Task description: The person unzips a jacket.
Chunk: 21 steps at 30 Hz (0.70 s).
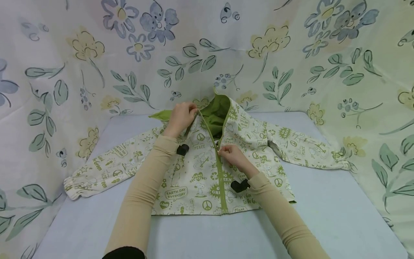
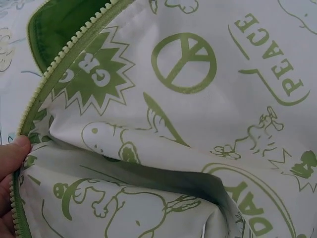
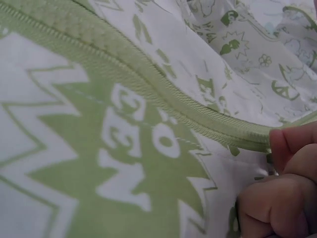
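Beige sleeves (image 1: 137, 201) covered the person's forearms nearest the view, with a black band (image 1: 124, 253) around the left one. Beyond lay a white tabletop (image 1: 184, 237), and on its middle was spread a zip jacket (image 1: 185, 176), cream with green print (peace signs, Snoopy figures, "EARTH DAY EVERYDAY"). Its hem faced the person and its neck end pointed away, so the body's long axis ran near to far; the jacket sleeves (image 1: 111, 167) reached out to both sides, slanting a little back toward the person. Along that axis ran the green zipper (image 1: 222, 187), joined from the hem most of the way up and parted in a V above.

Where the joined stretch ended, the right hand (image 1: 234, 156) had thumb and forefinger pinched together on the zipper; the pull itself was too small to make out. Farther up, the left hand (image 1: 182, 117) gripped the jacket's parted edge on that side, its thumb against the zipper teeth (image 2: 74, 44).

Past the hands, the hood or high collar (image 1: 237, 111) (which, I could not tell) gaped like a pouch, green lining (image 1: 215, 115) showing within. Farthest back hung a floral curtain (image 1: 194, 21).
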Tool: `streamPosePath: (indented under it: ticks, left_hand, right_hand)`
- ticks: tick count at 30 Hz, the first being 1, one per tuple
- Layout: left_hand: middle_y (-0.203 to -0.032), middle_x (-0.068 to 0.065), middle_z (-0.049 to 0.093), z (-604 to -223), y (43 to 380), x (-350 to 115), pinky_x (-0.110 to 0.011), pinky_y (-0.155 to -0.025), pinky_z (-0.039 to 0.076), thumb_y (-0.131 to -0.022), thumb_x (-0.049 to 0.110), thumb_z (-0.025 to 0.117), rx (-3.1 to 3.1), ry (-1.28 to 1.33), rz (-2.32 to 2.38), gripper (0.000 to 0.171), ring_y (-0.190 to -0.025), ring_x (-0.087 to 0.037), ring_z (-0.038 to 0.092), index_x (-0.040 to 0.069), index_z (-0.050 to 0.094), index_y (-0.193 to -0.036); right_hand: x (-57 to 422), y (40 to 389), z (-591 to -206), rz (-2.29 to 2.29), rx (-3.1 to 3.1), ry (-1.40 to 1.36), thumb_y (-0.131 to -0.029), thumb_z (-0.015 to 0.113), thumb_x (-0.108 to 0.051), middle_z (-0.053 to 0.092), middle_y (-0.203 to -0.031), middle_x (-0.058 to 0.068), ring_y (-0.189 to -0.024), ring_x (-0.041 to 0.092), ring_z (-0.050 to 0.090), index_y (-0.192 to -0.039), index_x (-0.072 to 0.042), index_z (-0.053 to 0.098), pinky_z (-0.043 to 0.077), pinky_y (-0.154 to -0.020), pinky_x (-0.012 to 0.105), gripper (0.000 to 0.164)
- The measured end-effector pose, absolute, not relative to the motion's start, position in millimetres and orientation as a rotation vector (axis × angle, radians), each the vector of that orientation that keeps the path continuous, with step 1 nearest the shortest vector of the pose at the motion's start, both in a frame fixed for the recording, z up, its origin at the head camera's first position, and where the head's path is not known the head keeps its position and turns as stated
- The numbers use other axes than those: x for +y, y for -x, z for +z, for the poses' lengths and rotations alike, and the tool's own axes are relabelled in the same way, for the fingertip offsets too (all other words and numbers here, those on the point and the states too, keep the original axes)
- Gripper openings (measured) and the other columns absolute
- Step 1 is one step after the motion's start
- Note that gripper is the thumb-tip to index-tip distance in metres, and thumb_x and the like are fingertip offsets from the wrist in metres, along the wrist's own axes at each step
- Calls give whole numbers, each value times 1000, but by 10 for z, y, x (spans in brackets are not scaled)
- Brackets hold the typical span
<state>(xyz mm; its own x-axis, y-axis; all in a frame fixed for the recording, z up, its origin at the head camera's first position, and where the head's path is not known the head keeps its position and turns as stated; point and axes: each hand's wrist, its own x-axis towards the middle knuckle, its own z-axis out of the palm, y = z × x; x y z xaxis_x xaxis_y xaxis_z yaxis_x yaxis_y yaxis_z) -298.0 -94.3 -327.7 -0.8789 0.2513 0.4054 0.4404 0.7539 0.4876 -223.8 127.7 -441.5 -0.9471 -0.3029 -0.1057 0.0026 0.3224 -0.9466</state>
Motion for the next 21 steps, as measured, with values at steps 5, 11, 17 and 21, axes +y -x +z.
streamPosePath:
  ticks: [5,11,17,21]
  left_hand:
    - [-94,-12,67,-3256,2977,-950,-34,-71,50,-93,12,58,-2639,525,-862,20,-78,-22,62,-1,67,-104]
    - [-93,-11,66,-3264,2986,-967,-32,-71,50,-94,13,56,-2633,513,-870,19,-76,-21,61,0,67,-104]
    - [-91,-11,66,-3276,2996,-978,-33,-68,50,-95,14,55,-2627,512,-827,19,-74,-21,61,1,67,-102]
    - [-90,-11,66,-3267,3001,-982,-32,-66,50,-95,15,55,-2628,506,-811,19,-71,-20,60,2,67,-102]
  right_hand:
    - [1295,2208,-4415,-1668,2308,287,-95,55,-16,30,-47,-2,-38,11,26,-81,6,58,28,-39,26,27]
    - [1282,2077,-4234,-1655,2301,347,-95,53,-11,37,-48,-1,-37,8,29,-86,12,59,30,-40,27,26]
    - [1323,2054,-4314,-1682,2233,409,-96,51,-10,40,-50,1,-38,8,29,-85,9,60,30,-39,28,23]
    - [1364,2075,-4399,-1631,2236,378,-96,51,-14,36,-48,1,-38,12,28,-89,5,63,30,-40,28,23]
